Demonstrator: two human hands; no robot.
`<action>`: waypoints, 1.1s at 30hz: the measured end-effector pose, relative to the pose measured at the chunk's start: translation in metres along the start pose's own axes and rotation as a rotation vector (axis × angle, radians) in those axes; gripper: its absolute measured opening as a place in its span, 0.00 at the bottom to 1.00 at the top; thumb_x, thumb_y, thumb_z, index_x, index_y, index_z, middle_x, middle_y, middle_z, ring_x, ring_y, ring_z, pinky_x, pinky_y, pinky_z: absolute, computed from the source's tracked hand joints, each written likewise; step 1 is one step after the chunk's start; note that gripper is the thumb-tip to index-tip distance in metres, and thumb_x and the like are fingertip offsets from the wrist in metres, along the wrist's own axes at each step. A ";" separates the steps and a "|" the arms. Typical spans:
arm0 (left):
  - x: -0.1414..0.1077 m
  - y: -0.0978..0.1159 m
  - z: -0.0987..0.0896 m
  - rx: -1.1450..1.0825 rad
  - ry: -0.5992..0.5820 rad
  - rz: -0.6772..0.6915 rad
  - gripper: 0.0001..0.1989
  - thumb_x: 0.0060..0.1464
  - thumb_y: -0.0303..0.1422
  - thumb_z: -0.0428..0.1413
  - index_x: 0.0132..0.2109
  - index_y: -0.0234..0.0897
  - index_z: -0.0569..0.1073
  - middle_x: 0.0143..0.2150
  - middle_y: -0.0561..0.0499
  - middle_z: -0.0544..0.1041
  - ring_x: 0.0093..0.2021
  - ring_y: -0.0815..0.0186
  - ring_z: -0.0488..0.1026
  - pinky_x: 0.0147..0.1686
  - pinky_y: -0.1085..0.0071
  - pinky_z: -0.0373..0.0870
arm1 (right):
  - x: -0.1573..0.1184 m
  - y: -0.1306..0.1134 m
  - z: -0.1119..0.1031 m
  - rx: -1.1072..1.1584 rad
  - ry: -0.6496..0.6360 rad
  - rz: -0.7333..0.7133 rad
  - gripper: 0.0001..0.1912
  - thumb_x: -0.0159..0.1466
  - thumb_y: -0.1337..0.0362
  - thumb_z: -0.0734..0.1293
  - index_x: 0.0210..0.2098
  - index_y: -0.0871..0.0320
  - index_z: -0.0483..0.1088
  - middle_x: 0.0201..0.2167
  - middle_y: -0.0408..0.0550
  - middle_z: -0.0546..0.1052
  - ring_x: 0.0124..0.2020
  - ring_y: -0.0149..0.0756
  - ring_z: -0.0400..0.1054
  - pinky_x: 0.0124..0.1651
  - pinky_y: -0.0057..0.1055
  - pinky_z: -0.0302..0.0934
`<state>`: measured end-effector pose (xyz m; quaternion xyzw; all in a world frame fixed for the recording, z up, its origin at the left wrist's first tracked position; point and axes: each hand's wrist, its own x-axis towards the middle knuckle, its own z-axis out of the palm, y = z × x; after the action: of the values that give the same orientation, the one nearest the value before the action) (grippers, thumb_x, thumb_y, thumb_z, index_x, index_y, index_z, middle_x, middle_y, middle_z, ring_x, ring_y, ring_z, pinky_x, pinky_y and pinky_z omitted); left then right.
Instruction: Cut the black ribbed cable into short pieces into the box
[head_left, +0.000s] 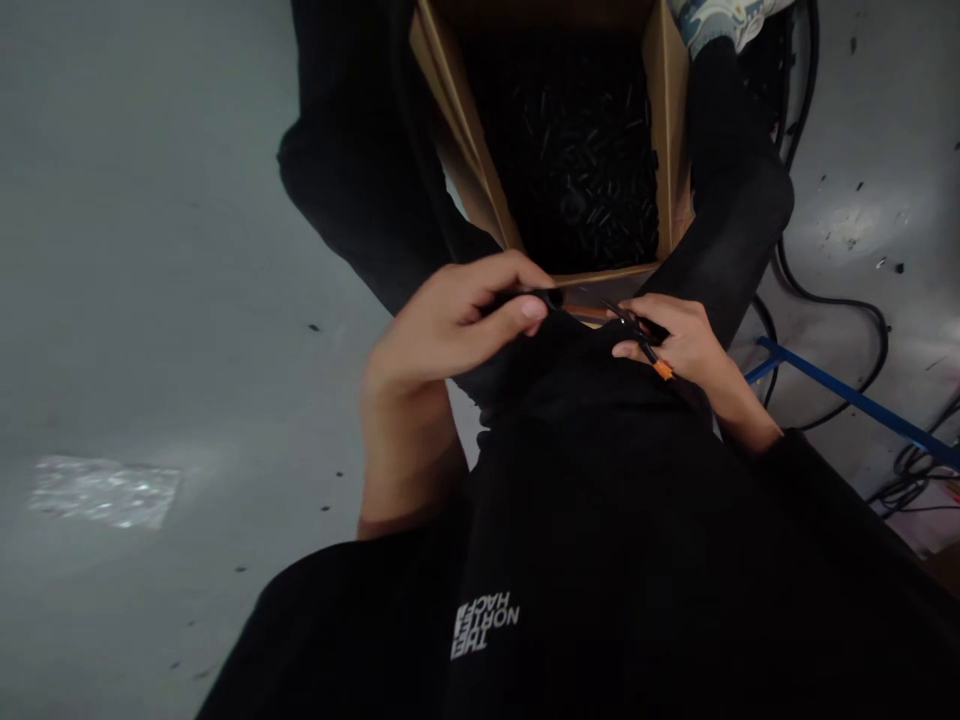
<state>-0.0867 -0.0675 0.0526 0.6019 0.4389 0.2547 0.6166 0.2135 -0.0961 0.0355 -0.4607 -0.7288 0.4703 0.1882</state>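
My left hand (pixel 465 325) is closed around a black cylindrical piece (pixel 553 299), whose end sticks out between thumb and forefinger. To the right, my right hand (pixel 679 340) grips a small dark cutting tool (pixel 634 328) with an orange part on its handle; its tip points toward the black piece, with a gap between them. Just beyond both hands stands an open cardboard box (pixel 469 130) between my legs. Many small black pieces (pixel 592 160) lie inside it.
Black cables (pixel 832 298) curl over the grey floor on the right, near a blue metal bar (pixel 855 398). A clear plastic sheet (pixel 105 490) lies on the floor at left. Small black scraps are scattered about. A shoe (pixel 724 22) shows at the top.
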 end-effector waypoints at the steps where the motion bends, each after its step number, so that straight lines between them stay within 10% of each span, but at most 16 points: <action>1: -0.002 -0.003 0.000 -0.028 0.085 0.008 0.22 0.71 0.57 0.59 0.47 0.42 0.77 0.33 0.55 0.79 0.31 0.69 0.75 0.33 0.68 0.72 | -0.001 0.003 0.000 -0.016 -0.004 0.031 0.32 0.72 0.33 0.68 0.55 0.54 0.81 0.43 0.48 0.84 0.38 0.36 0.78 0.44 0.34 0.74; 5: 0.005 -0.007 0.017 -0.004 0.316 0.060 0.23 0.69 0.58 0.61 0.49 0.42 0.76 0.48 0.51 0.84 0.47 0.63 0.81 0.48 0.64 0.80 | 0.002 0.008 0.001 -0.284 -0.041 0.042 0.30 0.75 0.37 0.68 0.60 0.53 0.80 0.47 0.52 0.82 0.44 0.42 0.78 0.46 0.37 0.73; 11: 0.020 -0.007 0.047 0.120 0.254 0.039 0.28 0.71 0.62 0.53 0.56 0.43 0.76 0.61 0.40 0.81 0.61 0.53 0.80 0.59 0.56 0.81 | 0.010 0.003 0.010 -0.463 0.053 0.008 0.29 0.77 0.38 0.64 0.58 0.54 0.81 0.46 0.53 0.80 0.44 0.43 0.77 0.46 0.37 0.73; 18: 0.009 -0.010 0.038 0.294 0.193 0.050 0.22 0.74 0.53 0.54 0.51 0.38 0.78 0.45 0.46 0.84 0.44 0.62 0.83 0.47 0.67 0.79 | 0.008 0.000 0.014 -0.065 0.045 0.041 0.32 0.75 0.34 0.65 0.59 0.54 0.77 0.49 0.51 0.81 0.46 0.40 0.77 0.52 0.39 0.75; 33: 0.011 0.004 0.013 0.058 -0.217 0.050 0.22 0.75 0.51 0.54 0.41 0.39 0.78 0.29 0.53 0.81 0.26 0.69 0.75 0.29 0.74 0.69 | 0.009 -0.003 -0.005 -0.107 -0.123 -0.139 0.28 0.74 0.38 0.70 0.55 0.57 0.79 0.39 0.45 0.78 0.34 0.30 0.71 0.38 0.28 0.66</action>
<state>-0.0697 -0.0640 0.0522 0.6543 0.3614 0.1904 0.6364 0.2105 -0.0862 0.0391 -0.3885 -0.7933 0.4439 0.1503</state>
